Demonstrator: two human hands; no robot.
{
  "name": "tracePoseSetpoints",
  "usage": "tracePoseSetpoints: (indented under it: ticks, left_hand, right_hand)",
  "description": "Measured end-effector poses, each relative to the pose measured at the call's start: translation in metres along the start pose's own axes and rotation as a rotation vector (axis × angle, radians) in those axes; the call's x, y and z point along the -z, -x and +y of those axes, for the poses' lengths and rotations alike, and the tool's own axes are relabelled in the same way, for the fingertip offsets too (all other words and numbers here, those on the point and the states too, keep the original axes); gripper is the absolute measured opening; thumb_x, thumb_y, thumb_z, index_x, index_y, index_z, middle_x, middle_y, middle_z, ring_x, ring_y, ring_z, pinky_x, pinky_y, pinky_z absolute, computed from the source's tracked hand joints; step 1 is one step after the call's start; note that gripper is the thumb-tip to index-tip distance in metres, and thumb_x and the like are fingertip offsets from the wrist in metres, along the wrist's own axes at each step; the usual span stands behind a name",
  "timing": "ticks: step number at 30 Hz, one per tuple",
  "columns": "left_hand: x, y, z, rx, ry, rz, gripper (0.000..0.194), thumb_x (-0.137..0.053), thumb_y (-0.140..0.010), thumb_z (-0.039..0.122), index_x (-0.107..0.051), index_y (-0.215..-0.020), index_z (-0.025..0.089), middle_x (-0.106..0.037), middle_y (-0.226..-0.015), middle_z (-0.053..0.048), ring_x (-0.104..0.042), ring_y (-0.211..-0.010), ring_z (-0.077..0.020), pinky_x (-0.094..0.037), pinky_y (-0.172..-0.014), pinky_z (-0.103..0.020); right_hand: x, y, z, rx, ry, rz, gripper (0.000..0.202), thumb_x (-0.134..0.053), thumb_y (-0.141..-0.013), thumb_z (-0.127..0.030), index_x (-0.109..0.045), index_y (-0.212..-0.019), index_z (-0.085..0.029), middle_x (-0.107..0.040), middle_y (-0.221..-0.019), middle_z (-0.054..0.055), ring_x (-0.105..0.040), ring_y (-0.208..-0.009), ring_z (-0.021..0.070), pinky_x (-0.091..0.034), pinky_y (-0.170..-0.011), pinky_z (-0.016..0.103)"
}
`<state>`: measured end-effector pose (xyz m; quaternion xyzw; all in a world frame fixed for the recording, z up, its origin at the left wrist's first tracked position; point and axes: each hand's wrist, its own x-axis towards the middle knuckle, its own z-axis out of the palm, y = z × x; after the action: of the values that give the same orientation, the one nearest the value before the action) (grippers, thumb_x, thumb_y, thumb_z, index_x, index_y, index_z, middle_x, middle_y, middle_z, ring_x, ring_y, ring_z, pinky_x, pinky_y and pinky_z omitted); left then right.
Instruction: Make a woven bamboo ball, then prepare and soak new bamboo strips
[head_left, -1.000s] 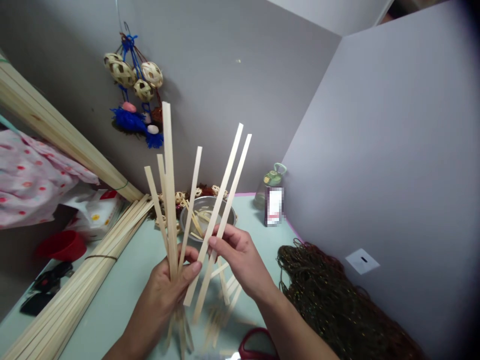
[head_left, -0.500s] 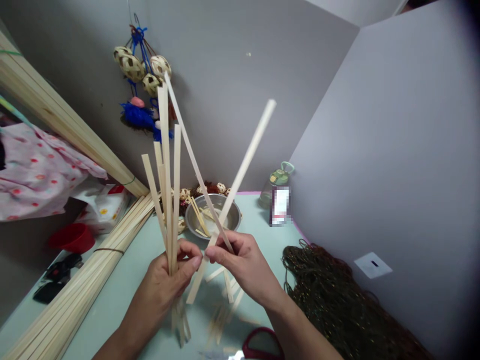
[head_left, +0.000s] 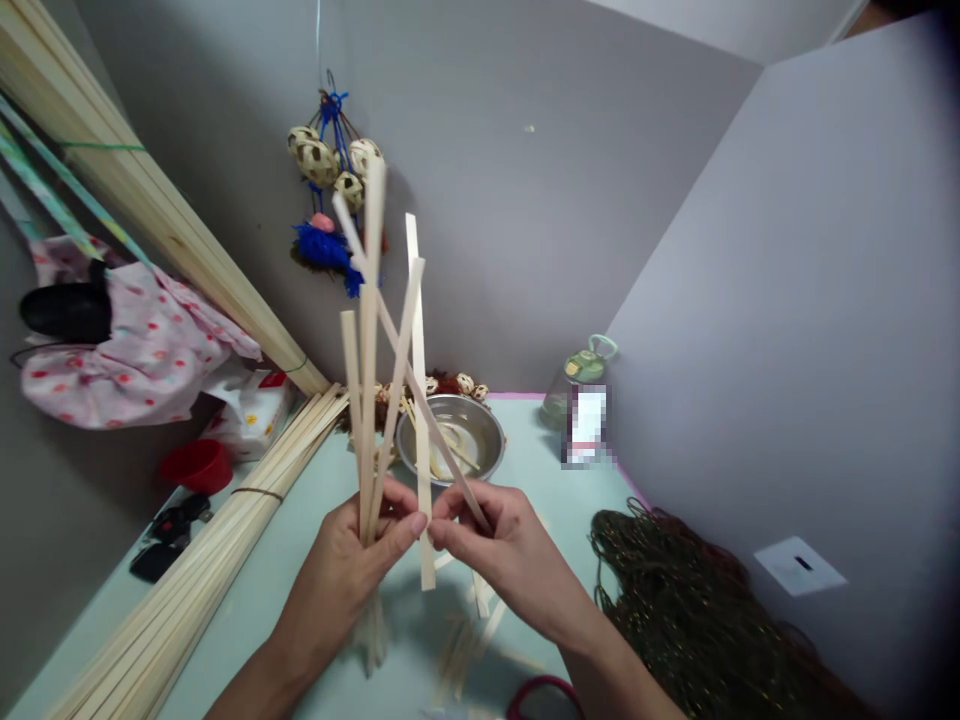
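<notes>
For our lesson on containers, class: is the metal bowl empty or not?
Not empty: pale strips lie inside the bowl, seen against its bottom. Whether it holds water too, I cannot tell.

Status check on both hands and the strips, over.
Left hand: gripping upright strips. Right hand: holding slanted strip. One strip between both hands' fingertips. Metal bowl behind.
</notes>
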<state>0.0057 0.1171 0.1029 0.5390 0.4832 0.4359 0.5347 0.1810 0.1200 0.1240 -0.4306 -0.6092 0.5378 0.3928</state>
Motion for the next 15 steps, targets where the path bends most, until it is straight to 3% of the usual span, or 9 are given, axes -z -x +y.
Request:
tracePoseSetpoints:
  ticks: [7, 15]
  left_hand:
    - [-0.001, 0.000, -0.004, 0.007, -0.033, -0.135, 0.026, -0.064, -0.085, 0.047, -0.058, -0.082, 0.021, -0.036, -0.057, 0.008, -0.029, -0.052, -0.0106, -0.024, -0.049, -0.022]
    - [0.000, -0.003, -0.010, -0.014, -0.098, -0.047, 0.026, -0.064, -0.081, 0.046, -0.057, -0.081, 0.021, -0.036, -0.057, 0.008, -0.033, -0.053, -0.0112, -0.028, -0.050, -0.022]
  right_hand:
    - [0.002, -0.001, 0.000, 0.011, 0.033, 0.094, 0.013, -0.063, -0.083, -0.024, -0.058, -0.074, -0.018, -0.036, -0.057, -0.007, -0.028, -0.055, 0.0099, -0.021, -0.050, 0.025]
    - [-0.002, 0.000, -0.004, -0.009, 0.169, 0.073, 0.008, -0.063, -0.080, -0.018, -0.061, -0.073, -0.018, -0.032, -0.056, -0.008, -0.027, -0.055, 0.0092, -0.021, -0.049, 0.024]
